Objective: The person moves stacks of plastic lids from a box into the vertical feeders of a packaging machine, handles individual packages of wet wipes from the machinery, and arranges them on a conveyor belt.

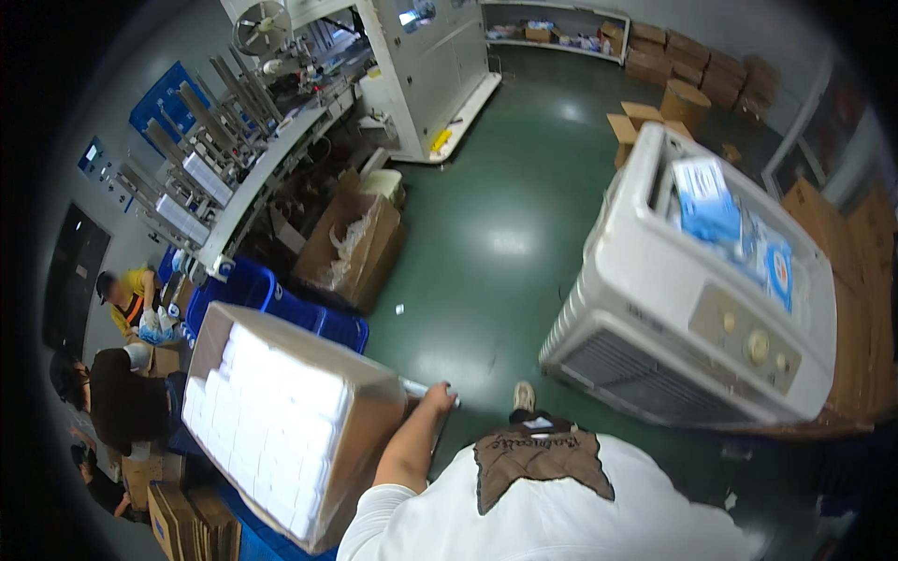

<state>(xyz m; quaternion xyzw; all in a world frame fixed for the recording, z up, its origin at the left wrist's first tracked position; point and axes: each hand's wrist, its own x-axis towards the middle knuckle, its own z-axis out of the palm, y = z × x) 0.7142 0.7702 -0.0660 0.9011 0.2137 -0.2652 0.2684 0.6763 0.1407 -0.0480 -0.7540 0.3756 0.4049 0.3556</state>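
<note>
My left hand point(438, 397) is stretched out beside the right side of an open cardboard box point(369, 411). Its fingers look curled at a pale bar point(412, 385), with a small white bit showing past the fingertips. I cannot make out exactly what is in its grasp. Rows of white packs point(271, 421) fill the box, which is tilted in view. My right hand does not show.
A white air cooler point(645, 280) with blue-and-white packets point(706, 201) on top stands right. Blue bins point(323, 323) and a carton of scraps point(374, 252) sit left, below a conveyor machine point(253, 182). People point(131, 393) work at far left. Cartons point(692, 61) line the back wall.
</note>
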